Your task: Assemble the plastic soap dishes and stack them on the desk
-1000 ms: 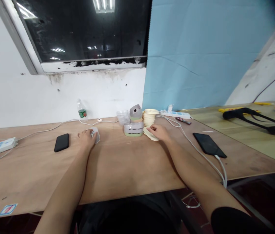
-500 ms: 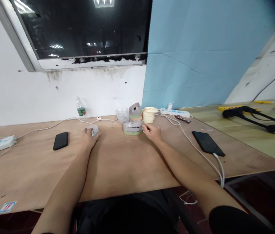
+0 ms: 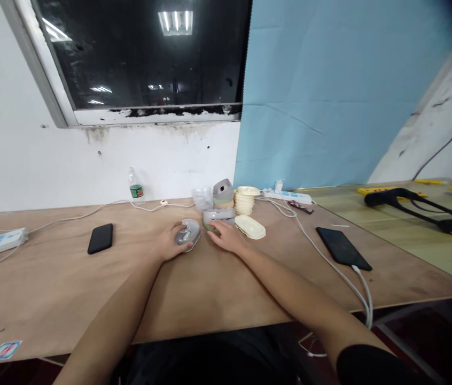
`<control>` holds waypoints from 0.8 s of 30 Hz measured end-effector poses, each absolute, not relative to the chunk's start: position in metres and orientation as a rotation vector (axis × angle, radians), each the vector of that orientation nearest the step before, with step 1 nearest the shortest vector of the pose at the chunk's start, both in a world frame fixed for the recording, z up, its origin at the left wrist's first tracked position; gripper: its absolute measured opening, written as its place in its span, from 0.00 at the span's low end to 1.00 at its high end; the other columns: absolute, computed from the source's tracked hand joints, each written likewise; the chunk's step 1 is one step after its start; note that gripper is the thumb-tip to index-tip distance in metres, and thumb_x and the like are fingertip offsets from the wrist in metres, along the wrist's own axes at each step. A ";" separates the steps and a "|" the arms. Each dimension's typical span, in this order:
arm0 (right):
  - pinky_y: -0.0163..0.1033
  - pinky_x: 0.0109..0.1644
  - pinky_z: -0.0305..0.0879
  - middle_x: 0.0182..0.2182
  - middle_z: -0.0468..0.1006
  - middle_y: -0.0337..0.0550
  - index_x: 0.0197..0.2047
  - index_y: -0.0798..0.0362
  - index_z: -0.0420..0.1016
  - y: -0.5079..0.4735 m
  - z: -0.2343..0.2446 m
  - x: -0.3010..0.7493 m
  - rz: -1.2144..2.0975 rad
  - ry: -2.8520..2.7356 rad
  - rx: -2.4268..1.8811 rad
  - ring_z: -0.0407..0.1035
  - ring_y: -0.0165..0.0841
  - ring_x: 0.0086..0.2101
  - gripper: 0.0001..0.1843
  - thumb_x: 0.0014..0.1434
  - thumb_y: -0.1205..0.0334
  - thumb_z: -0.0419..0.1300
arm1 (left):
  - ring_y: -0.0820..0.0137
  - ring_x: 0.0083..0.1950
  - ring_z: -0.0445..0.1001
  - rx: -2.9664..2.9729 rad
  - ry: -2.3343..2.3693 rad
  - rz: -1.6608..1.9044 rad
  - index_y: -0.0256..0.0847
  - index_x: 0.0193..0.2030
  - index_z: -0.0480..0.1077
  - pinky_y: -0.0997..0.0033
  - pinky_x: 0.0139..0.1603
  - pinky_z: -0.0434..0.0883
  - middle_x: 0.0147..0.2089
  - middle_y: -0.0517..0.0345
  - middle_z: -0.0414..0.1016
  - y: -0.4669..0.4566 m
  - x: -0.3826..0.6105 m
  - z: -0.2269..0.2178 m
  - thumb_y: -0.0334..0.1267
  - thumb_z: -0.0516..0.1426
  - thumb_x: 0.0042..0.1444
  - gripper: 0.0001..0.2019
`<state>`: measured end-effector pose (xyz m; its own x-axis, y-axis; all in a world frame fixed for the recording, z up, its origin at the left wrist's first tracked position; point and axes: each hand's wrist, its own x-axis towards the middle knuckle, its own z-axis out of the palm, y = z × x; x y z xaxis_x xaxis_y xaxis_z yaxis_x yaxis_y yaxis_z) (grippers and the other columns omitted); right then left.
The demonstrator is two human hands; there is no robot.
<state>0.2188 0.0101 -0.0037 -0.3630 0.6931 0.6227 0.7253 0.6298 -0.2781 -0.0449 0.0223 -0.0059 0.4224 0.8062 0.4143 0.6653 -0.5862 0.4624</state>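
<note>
My left hand (image 3: 170, 242) is closed around the side of a clear greyish plastic lid-like piece (image 3: 191, 231), low over the tabletop. Close to its right, my right hand (image 3: 228, 236) has its fingers bent over the front of the stacked grey oval pieces (image 3: 220, 215), at a green oval piece (image 3: 210, 227) low in the stack. A cream oval tray (image 3: 251, 227) lies flat just beyond my right wrist. Behind it rises a pile of cream trays (image 3: 244, 202). More grey rings (image 3: 223, 190) and clear plastic cups (image 3: 202, 199) stand behind the oval stack.
A black phone (image 3: 100, 238) lies left, and a larger dark phone (image 3: 342, 247) with a white cable lies right. A plastic bottle (image 3: 135, 188) stands by the wall. Power strips (image 3: 288, 197) sit at the back and far left. A black frame (image 3: 422, 209) rests on the neighbouring table.
My left hand has come rightward with the clear piece. My right hand has shifted left onto the oval stack's front. A cream tray now lies flat beside the stack. The view has tilted upward slightly.
</note>
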 end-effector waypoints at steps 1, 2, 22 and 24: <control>0.41 0.46 0.68 0.44 0.77 0.45 0.54 0.49 0.70 0.011 -0.004 0.219 -0.055 -2.117 -1.124 0.73 0.37 0.41 0.17 0.61 0.59 0.55 | 0.57 0.62 0.66 2.464 1.268 0.900 0.46 0.59 0.65 0.58 0.63 0.64 0.64 0.50 0.62 0.021 -0.043 -0.006 0.57 0.61 0.48 0.32; 0.42 0.46 0.68 0.44 0.77 0.45 0.54 0.49 0.69 0.012 -0.004 0.219 -0.053 -2.117 -1.141 0.72 0.37 0.42 0.18 0.61 0.59 0.55 | 0.58 0.62 0.66 2.474 1.250 0.902 0.46 0.59 0.65 0.58 0.63 0.64 0.64 0.51 0.62 0.021 -0.042 -0.005 0.57 0.60 0.49 0.32; 0.44 0.52 0.65 0.54 0.71 0.52 0.66 0.51 0.53 0.017 -0.012 0.206 0.018 -2.166 -1.300 0.69 0.40 0.49 0.32 0.60 0.61 0.57 | 0.57 0.58 0.70 2.533 1.240 1.148 0.42 0.58 0.65 0.55 0.59 0.66 0.57 0.48 0.72 0.024 -0.037 -0.002 0.57 0.56 0.56 0.29; 0.44 0.52 0.65 0.54 0.71 0.51 0.66 0.51 0.52 0.016 -0.011 0.208 0.003 -2.168 -1.272 0.69 0.39 0.50 0.32 0.60 0.61 0.56 | 0.58 0.56 0.71 2.466 1.196 1.190 0.41 0.58 0.65 0.56 0.58 0.67 0.56 0.48 0.72 0.026 -0.039 -0.004 0.55 0.54 0.58 0.27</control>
<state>0.2082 0.0160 -0.0111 -0.3459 0.7903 0.5057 0.7890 0.5367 -0.2991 -0.0392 0.0259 -0.0042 0.3659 0.7176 0.5926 0.5961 -0.6697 0.4429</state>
